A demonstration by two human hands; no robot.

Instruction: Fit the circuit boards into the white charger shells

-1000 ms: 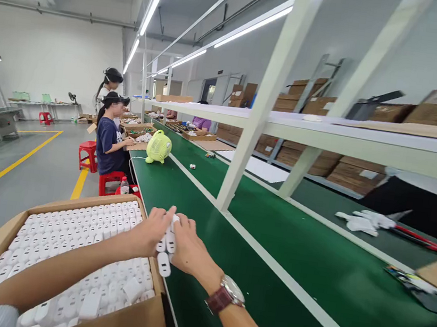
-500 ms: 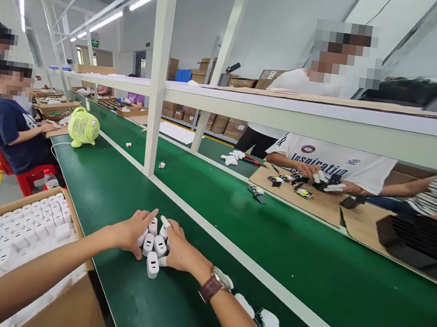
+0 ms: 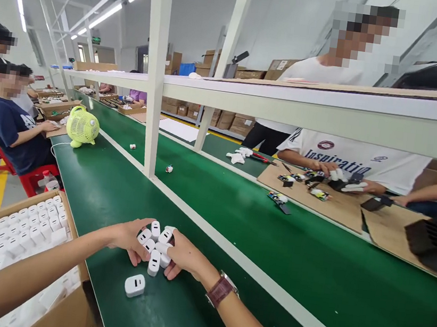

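Several white USB chargers [image 3: 154, 263] are bunched between my two hands just over the green bench, their port ends facing me. My left hand [image 3: 130, 238] presses the bunch from the left, thumb and fingers curled round its side. On the opposite side my right hand [image 3: 184, 254] grips it, with white covers on some fingertips. Some fingers are hidden behind the chargers. A single white charger [image 3: 135, 285] lies on the bench, apart from the bunch and nearer to me.
A cardboard box [image 3: 61, 314] filled with rows of white chargers stands at the left. A green fan [image 3: 82, 127] sits farther along the bench. A white shelf post [image 3: 151, 122] rises ahead. Across the belt [image 3: 229, 208], co-workers' hands handle parts on cardboard [image 3: 340, 214].
The chargers between my hands are squeezed together and tilted differently. One charger now lies loose in front of the bunch. The belt's parts appear farther right as the view shifts slightly.
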